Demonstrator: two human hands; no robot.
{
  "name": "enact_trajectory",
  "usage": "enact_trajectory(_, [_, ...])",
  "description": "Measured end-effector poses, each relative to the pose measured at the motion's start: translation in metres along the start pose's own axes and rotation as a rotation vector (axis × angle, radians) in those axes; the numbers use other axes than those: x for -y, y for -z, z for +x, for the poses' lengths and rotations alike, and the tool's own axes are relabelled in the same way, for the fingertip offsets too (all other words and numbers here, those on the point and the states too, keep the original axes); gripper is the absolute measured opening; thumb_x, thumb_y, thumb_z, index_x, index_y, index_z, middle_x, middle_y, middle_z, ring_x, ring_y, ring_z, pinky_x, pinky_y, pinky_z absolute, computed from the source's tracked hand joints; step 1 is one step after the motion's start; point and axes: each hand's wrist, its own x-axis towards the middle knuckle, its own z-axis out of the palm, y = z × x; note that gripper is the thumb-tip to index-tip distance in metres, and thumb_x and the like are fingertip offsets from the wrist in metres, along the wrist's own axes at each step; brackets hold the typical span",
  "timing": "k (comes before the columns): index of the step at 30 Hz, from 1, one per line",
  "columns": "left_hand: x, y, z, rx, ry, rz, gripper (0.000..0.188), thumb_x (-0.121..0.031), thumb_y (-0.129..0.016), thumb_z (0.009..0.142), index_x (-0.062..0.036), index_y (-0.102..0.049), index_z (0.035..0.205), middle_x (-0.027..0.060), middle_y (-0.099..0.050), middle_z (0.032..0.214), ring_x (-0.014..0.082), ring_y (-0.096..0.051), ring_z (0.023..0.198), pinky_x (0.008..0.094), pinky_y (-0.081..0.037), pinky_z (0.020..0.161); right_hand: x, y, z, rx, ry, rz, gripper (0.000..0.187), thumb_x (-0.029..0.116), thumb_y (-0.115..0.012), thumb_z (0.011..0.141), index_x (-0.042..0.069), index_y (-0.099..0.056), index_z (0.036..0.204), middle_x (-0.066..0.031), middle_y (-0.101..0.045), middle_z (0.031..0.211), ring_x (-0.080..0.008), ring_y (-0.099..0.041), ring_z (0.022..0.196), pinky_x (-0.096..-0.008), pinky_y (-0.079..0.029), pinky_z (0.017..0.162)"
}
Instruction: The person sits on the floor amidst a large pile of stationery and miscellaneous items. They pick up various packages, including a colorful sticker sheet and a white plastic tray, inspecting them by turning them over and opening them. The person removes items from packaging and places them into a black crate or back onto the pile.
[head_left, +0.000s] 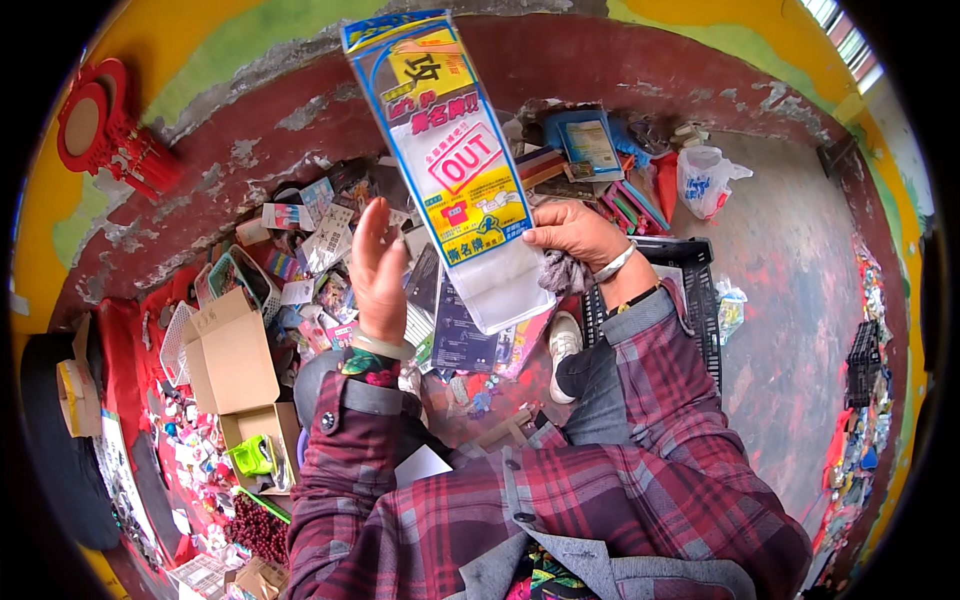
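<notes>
Left hand [380,280] open, holding nothing, just beside the packet [455,150]; right hand [585,238] pinches the packet's lower right edge, raised above the floor [775,350]. Whether it also grips the grey bundle [565,272] cannot be told. Floor red-stained, piled with goods. Open carton [235,360] left; black crate [711,310] right. Wall [225,160] paint peeling.

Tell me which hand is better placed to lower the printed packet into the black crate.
Probably the right hand: it grips the printed packet and is nearer the black crate; the left hand is open and appears empty.
</notes>
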Motion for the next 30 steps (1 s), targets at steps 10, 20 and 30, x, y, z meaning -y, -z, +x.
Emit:
enact_trajectory(10, [0.002,-0.002,0.005,0.09,0.564,-0.606,0.036,-0.013,-0.059,0.083,0.0009,-0.049,0.115,0.0126,-0.059,0.11,0.0242,-0.06,0.096,0.0369,-0.047,0.087,-0.016,-0.03,0.013,0.075,-0.074,0.005,0.027,0.012,-0.06,0.084,-0.005,-0.06,0.104,-0.0019,-0.062,0.09,-0.007,-0.055,0.078,-0.0209,-0.043,0.073])
enact_trajectory(20, [0.001,0.028,0.025,-0.262,0.365,-0.883,0.038,-0.006,-0.057,0.084,0.0049,-0.047,0.118,0.0189,-0.056,0.116,0.0315,-0.056,0.105,0.0425,-0.044,0.093,-0.024,-0.06,0.013,0.083,-0.116,0.151,0.034,0.028,-0.058,0.086,-0.005,-0.06,0.094,-0.0106,-0.064,0.085,-0.0141,-0.059,0.067,-0.0249,-0.046,0.067])
enact_trajectory(30, [-0.012,0.015,0.021,-0.105,0.292,-0.708,0.04,0.002,-0.055,0.08,0.0044,-0.043,0.119,0.018,-0.056,0.113,0.03,-0.057,0.102,0.0402,-0.046,0.091,-0.03,-0.077,0.011,-0.128,-0.102,0.174,0.026,0.02,-0.058,0.086,-0.005,-0.064,0.081,-0.0102,-0.065,0.069,-0.0123,-0.06,0.058,-0.0222,-0.048,0.056])
